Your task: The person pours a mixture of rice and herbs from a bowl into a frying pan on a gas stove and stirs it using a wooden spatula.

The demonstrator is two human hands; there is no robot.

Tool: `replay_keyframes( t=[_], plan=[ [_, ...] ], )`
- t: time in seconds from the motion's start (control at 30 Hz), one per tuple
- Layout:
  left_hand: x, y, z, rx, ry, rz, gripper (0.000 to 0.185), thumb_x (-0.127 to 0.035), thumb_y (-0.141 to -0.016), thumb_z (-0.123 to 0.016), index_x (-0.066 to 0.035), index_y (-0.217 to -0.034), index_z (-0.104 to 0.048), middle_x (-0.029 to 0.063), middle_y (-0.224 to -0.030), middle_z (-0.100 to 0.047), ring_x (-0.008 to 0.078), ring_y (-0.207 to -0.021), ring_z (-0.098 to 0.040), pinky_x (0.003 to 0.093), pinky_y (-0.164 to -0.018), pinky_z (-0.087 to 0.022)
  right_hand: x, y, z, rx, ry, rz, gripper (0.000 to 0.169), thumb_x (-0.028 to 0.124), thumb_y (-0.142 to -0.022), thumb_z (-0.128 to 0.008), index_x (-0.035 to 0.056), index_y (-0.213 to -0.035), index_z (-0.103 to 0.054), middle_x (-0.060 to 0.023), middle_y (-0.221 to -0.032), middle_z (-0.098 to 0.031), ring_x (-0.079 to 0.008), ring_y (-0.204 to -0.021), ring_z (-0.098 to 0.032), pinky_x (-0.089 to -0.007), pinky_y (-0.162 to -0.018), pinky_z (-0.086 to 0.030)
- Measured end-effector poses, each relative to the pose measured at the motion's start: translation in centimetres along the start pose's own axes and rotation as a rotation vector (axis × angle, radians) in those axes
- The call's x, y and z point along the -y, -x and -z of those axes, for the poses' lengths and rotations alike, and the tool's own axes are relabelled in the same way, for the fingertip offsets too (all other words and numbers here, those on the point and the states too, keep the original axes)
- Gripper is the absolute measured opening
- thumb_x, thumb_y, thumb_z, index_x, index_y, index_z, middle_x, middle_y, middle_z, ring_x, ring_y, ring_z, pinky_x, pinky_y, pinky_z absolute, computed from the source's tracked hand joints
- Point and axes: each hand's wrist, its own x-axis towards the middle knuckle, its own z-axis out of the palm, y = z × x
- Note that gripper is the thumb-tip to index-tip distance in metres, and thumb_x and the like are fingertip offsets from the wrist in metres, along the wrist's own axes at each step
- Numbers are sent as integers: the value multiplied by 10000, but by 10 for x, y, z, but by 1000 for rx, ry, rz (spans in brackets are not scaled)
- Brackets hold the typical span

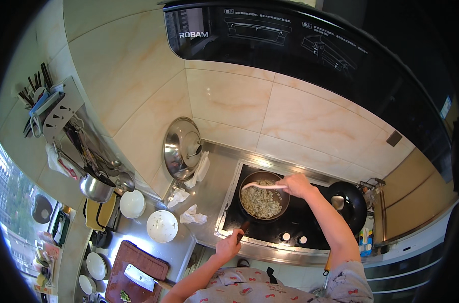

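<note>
A brown frying pan (287, 204) sits on the left burner of a black gas hob (233, 224). Pale chopped food (261, 202) with darker bits is spread over its bottom. My left hand (228, 244) grips the pan's dark brown handle (243, 228) near its end. In my right hand (298, 185) is a pale pink spatula (261, 185), held low over the pan; its curved tip is at the pan's upper left rim. Whether the tip touches the food I cannot tell.
Right of the pan stands a black wok (356, 208) with a metal ladle (337, 202). At left, a cleaver (139, 277) lies on a brown cutting board (117, 261), near white bowls (162, 226). A steel lid (180, 149) leans against the wall. A range hood (252, 49) hangs above.
</note>
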Motion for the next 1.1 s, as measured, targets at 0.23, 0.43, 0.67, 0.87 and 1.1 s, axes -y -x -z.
replay_keyframes(
  t=[0.23,0.43,0.67,0.87,1.1],
  plan=[
    [2,3,1,-10,14,6,479,-177,-851,-644,-253,-1277,-439,166,-928,-692,422,-809,-682,543,-691,-517,56,56,18,24,156,50,397,109,-876,-600,239,-1245,-669,-71,-957,-652,-253,-908,-678,-394,-646,-564],
    [-3,3,4,0,3,15,470,-178,-854,-647,-255,-1271,-445,167,-930,-692,419,-810,-682,541,-697,-519,68,102,32,-55,133,-102,411,90,-853,-632,236,-1235,-679,-56,-907,-625,-245,-847,-651,-395,-634,-546],
    [0,1,0,-18,23,6,475,-166,-841,-653,-259,-1261,-451,170,-929,-692,420,-809,-682,537,-687,-521,98,111,12,55,248,-233,261,164,-852,-620,171,-1100,-703,-70,-893,-635,-244,-834,-664,-384,-617,-542],
    [2,2,0,-38,-1,-29,478,-147,-833,-658,-256,-1250,-453,167,-916,-692,417,-788,-684,530,-664,-524,92,107,2,-81,142,-334,244,127,-788,-684,171,-1028,-694,-69,-851,-637,-258,-774,-678,-407,-616,-556],
    [3,2,-1,-48,15,-25,465,-148,-835,-654,-244,-1244,-455,161,-910,-695,408,-788,-687,523,-649,-523,85,104,3,-74,-364,-627,334,272,-950,-572,251,-1279,-629,-98,-827,-730,-329,-765,-709,-469,-684,-553]
  ],
)
